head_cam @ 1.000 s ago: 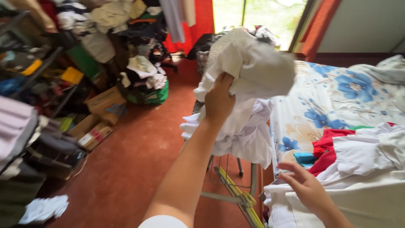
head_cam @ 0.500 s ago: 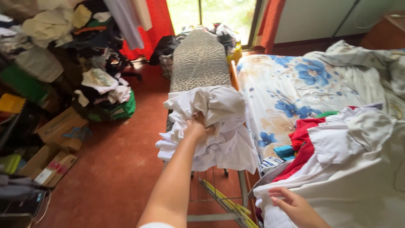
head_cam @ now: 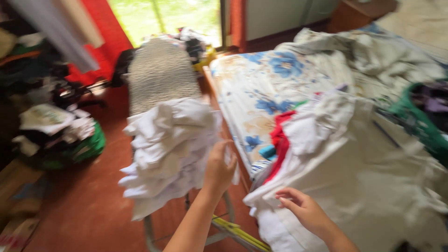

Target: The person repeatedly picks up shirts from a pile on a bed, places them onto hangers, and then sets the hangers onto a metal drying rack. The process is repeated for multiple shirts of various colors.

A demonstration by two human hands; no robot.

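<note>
A heap of white garments (head_cam: 168,149) lies on the near end of a grey ironing board (head_cam: 161,74). My left hand (head_cam: 220,169) rests at the heap's right edge, fingers apart and touching the cloth, gripping nothing that I can see. My right hand (head_cam: 301,207) hovers open over a large cream-white cloth (head_cam: 364,186) piled on the bed, its fingers close to the cloth's near edge. A red garment (head_cam: 281,137) pokes out from under that pile.
A bed with a blue-flowered sheet (head_cam: 261,88) fills the right side. A green basket (head_cam: 420,126) sits at the far right. Piles of clothes, a green bag (head_cam: 86,147) and cardboard boxes (head_cam: 18,219) crowd the left on the red floor.
My left hand brought the white garment down from the air onto the ironing board heap and loosened its hold. The view swung right toward the bed; my right hand stayed over the cream cloth.
</note>
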